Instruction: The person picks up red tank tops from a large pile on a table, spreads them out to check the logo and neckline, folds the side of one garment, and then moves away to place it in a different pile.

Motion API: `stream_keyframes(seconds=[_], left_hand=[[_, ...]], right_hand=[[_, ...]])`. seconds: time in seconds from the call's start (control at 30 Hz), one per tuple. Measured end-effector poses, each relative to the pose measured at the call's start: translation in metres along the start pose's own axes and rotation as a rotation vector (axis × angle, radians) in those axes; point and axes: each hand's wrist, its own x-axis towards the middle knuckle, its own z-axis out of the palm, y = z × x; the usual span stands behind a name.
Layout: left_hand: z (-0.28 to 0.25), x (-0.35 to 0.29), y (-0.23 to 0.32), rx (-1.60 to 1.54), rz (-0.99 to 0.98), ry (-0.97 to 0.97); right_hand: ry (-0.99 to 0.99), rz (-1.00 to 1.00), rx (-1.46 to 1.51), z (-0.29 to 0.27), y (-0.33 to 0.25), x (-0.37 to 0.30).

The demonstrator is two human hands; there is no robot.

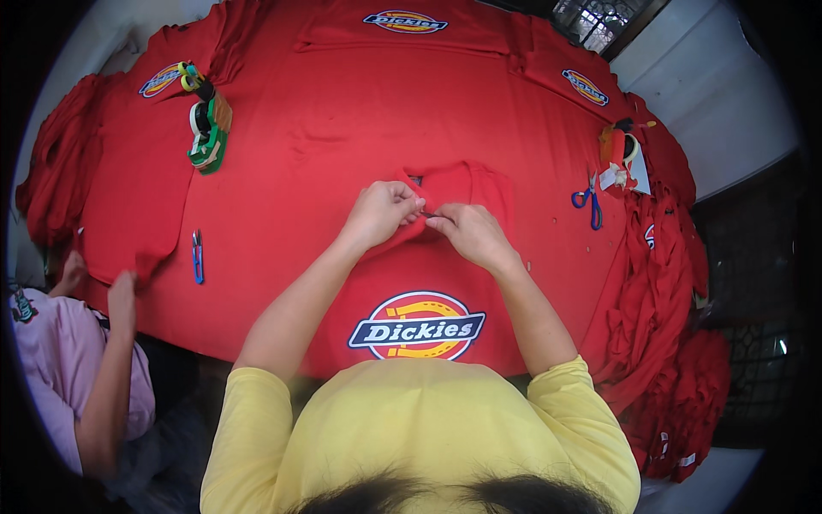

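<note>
Pinching the neckline of a red garment (467, 184), my left hand (383, 210) has thumb and fingertips pressed together on the cloth. My right hand (473, 231) faces it almost tip to tip, fingers closed on a small dark item (431, 215) too slight to identify. The 2 hands are about equally near the neckline. The garment lies right beneath them, its long axis running from the collar back toward my body, its oval print (418, 327) nearest me. On the red-covered surface (282, 201), leftward, a green tape dispenser (208, 160) carries 1 roll (199, 118), beside pens (193, 77) in a dark holder (206, 91); rightward, a red dispenser (610, 152) holds 1 white roll (632, 150).
</note>
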Motion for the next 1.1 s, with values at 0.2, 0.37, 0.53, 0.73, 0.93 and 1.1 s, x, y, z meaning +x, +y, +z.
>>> stream_keyframes(seconds=[0.2, 0.37, 0.53, 0.73, 0.93, 1.1], left_hand=[[-0.012, -0.017, 0.005, -0.05, 0.024, 0.02], [-0.094, -0.107, 0.0, 0.287, -0.057, -0.097], [-0.151, -0.179, -0.017, 0.746, -0.307, -0.388], [-0.084, -0.107, -0.026, 0.807, 0.035, 0.227], [-0.012, -0.017, -0.028, 0.901, 0.205, 0.224], [-0.064, 0.006, -0.038, -0.142, 0.108, 0.44]], right_hand=[[0.112, 0.027, 0.131, 0.005, 0.036, 0.004], [0.65, 0.338, -0.364, -0.029, 0.158, -0.012], [0.748, 0.836, -0.559, -0.025, 0.266, -0.047], [0.921, 0.625, -0.696, 0.003, 0.234, -0.021], [0.705, 0.334, -0.281, 0.026, 0.155, 0.03], [0.601, 0.332, 0.81, 0.003, 0.16, 0.026]])
